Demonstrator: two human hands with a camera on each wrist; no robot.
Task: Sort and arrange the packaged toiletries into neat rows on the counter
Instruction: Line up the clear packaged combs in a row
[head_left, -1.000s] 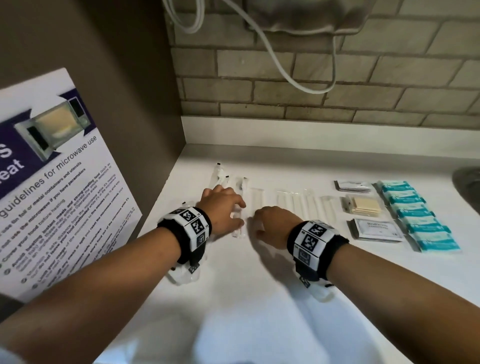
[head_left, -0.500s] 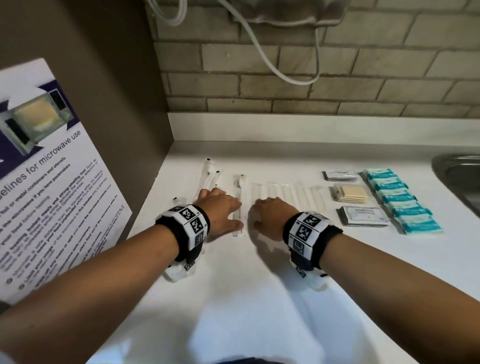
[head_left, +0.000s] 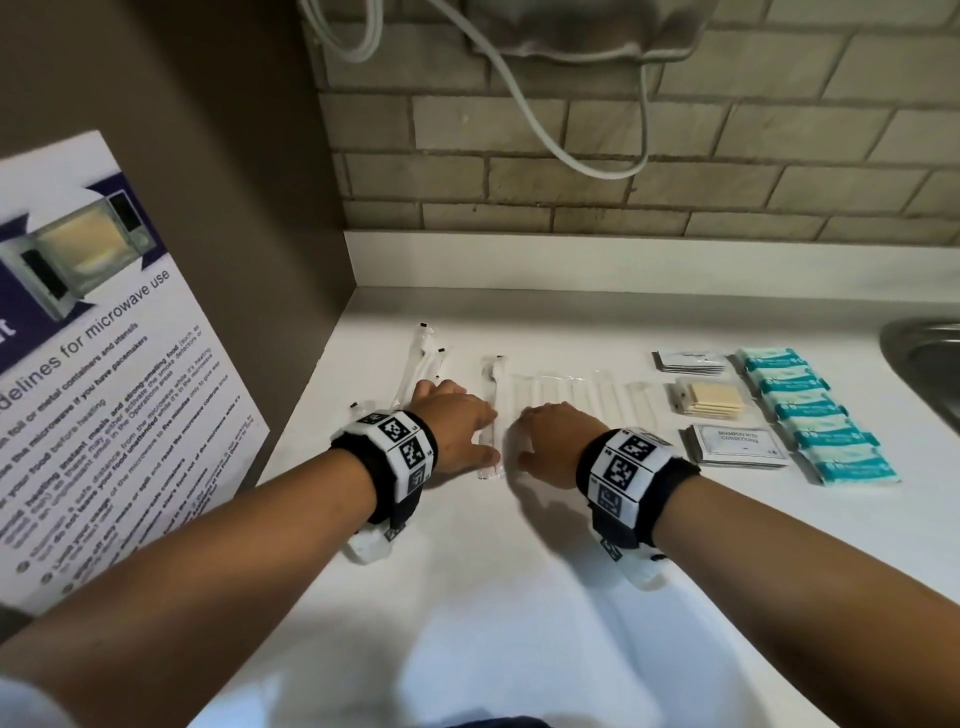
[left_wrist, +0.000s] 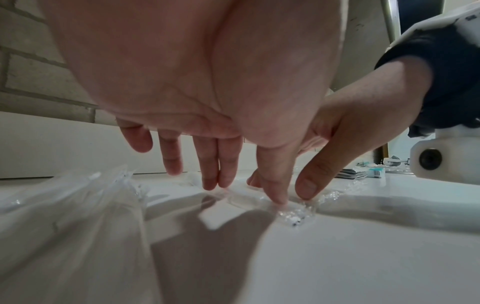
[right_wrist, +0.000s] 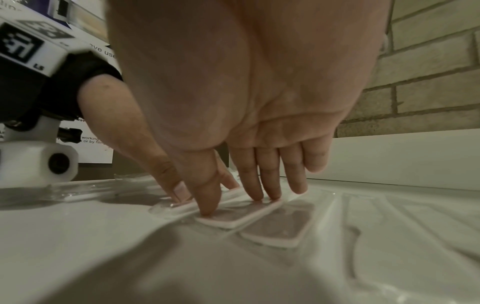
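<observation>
the left hand (head_left: 457, 426) is laid with relaxed, straight fingers on a clear-wrapped toothbrush packet (head_left: 491, 415), its thumb and fingertips (left_wrist: 275, 197) pressed on the wrapper; nothing is grasped in that grip. the right hand (head_left: 556, 441) is likewise released, fingers (right_wrist: 255, 191) pressed flat on the row of white packets (head_left: 576, 397) just beside it on the table (head_left: 519, 597). the aligning step appears to be in hand. next, the packet would need to be slid flush against the row; the loose pile (head_left: 423, 364) at left is not yet sorted.
</observation>
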